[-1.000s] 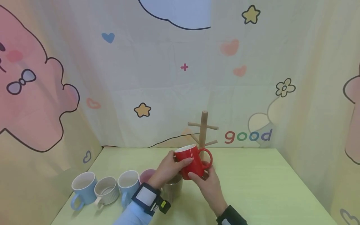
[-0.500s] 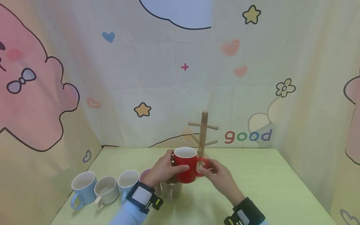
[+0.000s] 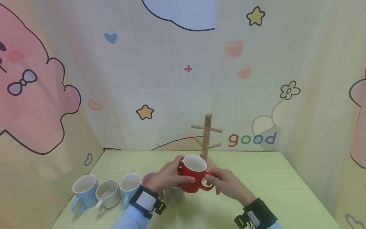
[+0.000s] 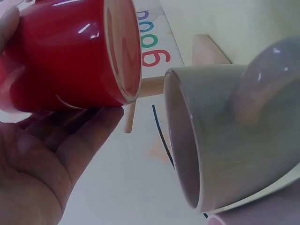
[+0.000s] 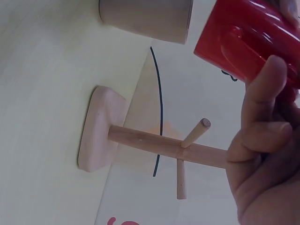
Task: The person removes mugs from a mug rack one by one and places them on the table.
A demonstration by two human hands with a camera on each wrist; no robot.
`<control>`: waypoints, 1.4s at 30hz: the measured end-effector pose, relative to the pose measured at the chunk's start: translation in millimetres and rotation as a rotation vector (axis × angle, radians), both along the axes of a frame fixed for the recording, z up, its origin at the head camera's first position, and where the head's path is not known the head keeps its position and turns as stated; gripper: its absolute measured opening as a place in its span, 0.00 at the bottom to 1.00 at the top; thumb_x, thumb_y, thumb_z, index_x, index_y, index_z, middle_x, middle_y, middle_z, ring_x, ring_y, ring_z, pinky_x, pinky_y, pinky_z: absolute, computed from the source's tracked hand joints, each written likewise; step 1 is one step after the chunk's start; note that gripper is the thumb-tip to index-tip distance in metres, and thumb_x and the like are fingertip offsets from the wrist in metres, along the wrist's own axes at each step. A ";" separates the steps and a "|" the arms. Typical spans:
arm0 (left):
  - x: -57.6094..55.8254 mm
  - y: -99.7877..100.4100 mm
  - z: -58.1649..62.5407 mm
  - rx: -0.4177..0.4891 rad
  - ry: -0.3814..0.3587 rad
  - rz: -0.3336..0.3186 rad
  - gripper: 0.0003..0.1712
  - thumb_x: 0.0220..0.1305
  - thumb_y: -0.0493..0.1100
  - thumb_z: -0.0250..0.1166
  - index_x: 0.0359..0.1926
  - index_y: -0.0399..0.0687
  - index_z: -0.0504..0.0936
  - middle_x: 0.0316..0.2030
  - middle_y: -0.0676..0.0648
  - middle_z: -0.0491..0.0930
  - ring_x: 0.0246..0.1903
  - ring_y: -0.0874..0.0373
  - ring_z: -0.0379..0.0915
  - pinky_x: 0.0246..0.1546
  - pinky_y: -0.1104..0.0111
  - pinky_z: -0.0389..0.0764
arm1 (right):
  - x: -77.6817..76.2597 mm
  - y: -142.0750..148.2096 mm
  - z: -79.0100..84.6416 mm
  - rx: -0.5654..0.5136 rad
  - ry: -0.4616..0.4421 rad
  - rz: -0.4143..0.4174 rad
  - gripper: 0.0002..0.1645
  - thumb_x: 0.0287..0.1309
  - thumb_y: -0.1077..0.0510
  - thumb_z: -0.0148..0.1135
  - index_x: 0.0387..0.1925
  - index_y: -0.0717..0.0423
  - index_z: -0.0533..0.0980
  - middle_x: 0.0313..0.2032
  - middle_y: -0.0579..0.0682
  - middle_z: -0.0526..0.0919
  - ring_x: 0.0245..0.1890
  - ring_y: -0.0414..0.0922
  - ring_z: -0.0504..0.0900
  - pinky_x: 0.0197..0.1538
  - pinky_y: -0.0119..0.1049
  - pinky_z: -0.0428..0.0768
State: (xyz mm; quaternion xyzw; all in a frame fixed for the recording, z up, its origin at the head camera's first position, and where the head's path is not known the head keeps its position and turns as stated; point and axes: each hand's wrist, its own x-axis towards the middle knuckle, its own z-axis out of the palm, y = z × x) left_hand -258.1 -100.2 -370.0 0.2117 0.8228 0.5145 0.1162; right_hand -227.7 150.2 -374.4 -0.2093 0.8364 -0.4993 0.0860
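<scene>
A red mug [image 3: 192,178] with a white inside is held up over the table, mouth tilted toward the head camera. My left hand [image 3: 171,175] grips its body from the left, thumb across the front and fingers behind. At the right side my right hand [image 3: 228,183] pinches the top of the mug's handle [image 3: 208,186] between thumb and fingers. Behind the mug stands a wooden mug tree [image 3: 207,136] with bare pegs, its base mostly hidden in the head view. The right wrist view shows the tree's base [image 5: 101,129] on the table. A grey-beige mug [image 4: 225,131] sits below my left hand.
Left of the hands, a row of mugs stands on the pale green table [image 3: 257,190]: a blue one [image 3: 85,192], a ribbed cream one [image 3: 109,195], a light blue one [image 3: 131,186] and a pink one [image 3: 147,178]. A printed curtain [image 3: 171,79] hangs behind.
The red mug has come down slightly and turned so its mouth faces the camera more. My right hand has shifted from near the mug's base to its handle, its wrist swinging right.
</scene>
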 end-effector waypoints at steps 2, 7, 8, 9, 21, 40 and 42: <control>0.5 0.4 0.1 -0.012 0.005 -0.013 0.43 0.54 0.49 0.77 0.66 0.50 0.65 0.55 0.49 0.77 0.52 0.50 0.75 0.51 0.51 0.80 | -0.2 1.3 -0.1 -0.011 -0.025 0.041 0.16 0.69 0.51 0.60 0.45 0.61 0.79 0.35 0.54 0.84 0.28 0.48 0.80 0.29 0.37 0.81; 2.5 1.9 0.0 -0.028 0.009 -0.024 0.43 0.54 0.48 0.77 0.67 0.51 0.65 0.55 0.50 0.78 0.52 0.51 0.75 0.53 0.51 0.79 | 1.6 3.2 0.1 -0.038 -0.086 0.077 0.16 0.71 0.53 0.58 0.45 0.63 0.80 0.31 0.53 0.83 0.28 0.46 0.79 0.27 0.34 0.80; 2.9 2.3 -0.1 -0.031 0.013 -0.027 0.43 0.55 0.48 0.77 0.67 0.51 0.64 0.55 0.50 0.78 0.52 0.51 0.75 0.53 0.52 0.79 | 2.1 3.2 0.0 -0.045 -0.098 0.071 0.16 0.71 0.53 0.58 0.45 0.63 0.80 0.30 0.53 0.83 0.27 0.46 0.79 0.27 0.33 0.79; 3.5 2.7 0.0 -0.032 0.017 -0.031 0.43 0.55 0.48 0.77 0.67 0.51 0.64 0.55 0.50 0.78 0.52 0.51 0.75 0.53 0.52 0.78 | 2.9 3.0 -0.1 -0.049 -0.105 0.062 0.16 0.71 0.53 0.58 0.44 0.63 0.80 0.29 0.53 0.82 0.26 0.45 0.79 0.27 0.33 0.79; 3.9 4.3 1.7 -0.027 0.014 -0.051 0.44 0.56 0.50 0.76 0.71 0.55 0.63 0.57 0.51 0.77 0.55 0.51 0.74 0.54 0.52 0.78 | 15.1 -3.1 1.2 -0.097 -0.134 -0.063 0.17 0.71 0.52 0.57 0.41 0.64 0.80 0.28 0.53 0.82 0.22 0.46 0.80 0.27 0.36 0.80; 7.0 1.4 7.8 -0.128 0.087 0.065 0.46 0.62 0.55 0.70 0.76 0.52 0.58 0.68 0.40 0.68 0.50 0.45 0.81 0.49 0.49 0.81 | 24.0 -14.9 -5.4 -0.130 -0.143 -0.415 0.14 0.70 0.54 0.59 0.42 0.62 0.81 0.26 0.54 0.82 0.22 0.48 0.80 0.29 0.38 0.82; 6.0 -1.5 7.7 -0.135 0.123 0.070 0.45 0.64 0.54 0.69 0.75 0.50 0.59 0.67 0.39 0.68 0.52 0.43 0.80 0.51 0.48 0.79 | 24.3 -14.8 -7.6 -0.137 -0.158 -0.453 0.14 0.70 0.54 0.58 0.41 0.62 0.81 0.26 0.54 0.82 0.22 0.49 0.80 0.30 0.38 0.82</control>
